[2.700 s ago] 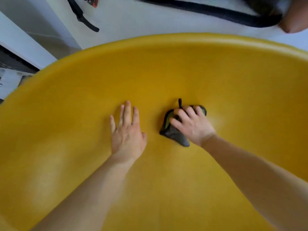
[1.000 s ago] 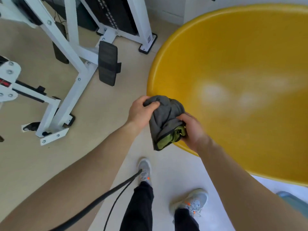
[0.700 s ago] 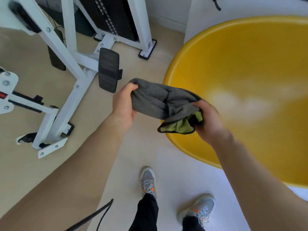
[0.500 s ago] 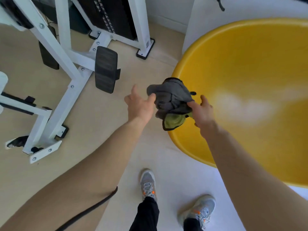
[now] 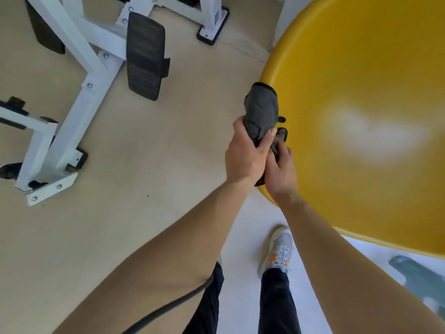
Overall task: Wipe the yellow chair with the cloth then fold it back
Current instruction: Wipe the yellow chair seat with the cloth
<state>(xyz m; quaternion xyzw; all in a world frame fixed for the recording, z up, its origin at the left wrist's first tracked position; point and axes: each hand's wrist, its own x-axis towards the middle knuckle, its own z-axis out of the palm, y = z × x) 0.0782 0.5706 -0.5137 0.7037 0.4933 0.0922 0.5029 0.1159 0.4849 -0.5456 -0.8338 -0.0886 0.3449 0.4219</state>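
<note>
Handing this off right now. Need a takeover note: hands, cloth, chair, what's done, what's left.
Left hand: grips the grey cloth round its middle.
Right hand: holds the cloth's lower end, just under the left.
Cloth: bunched, upright, in the air by the rim of the yellow chair, off the seat.
Done: wiping looks finished.
Left: fold the cloth; it is not yet folded flat.

A beige floor (image 5: 144, 165) fills the left side under soft, even light, and meets a paler white floor strip (image 5: 243, 233) nearer the viewer. A white metal exercise frame (image 5: 79, 109) stands on it, bolted at the joints, carrying a black ribbed foot pad (image 5: 144, 56). A white wall edge (image 5: 284, 15) rises at the top.
</note>
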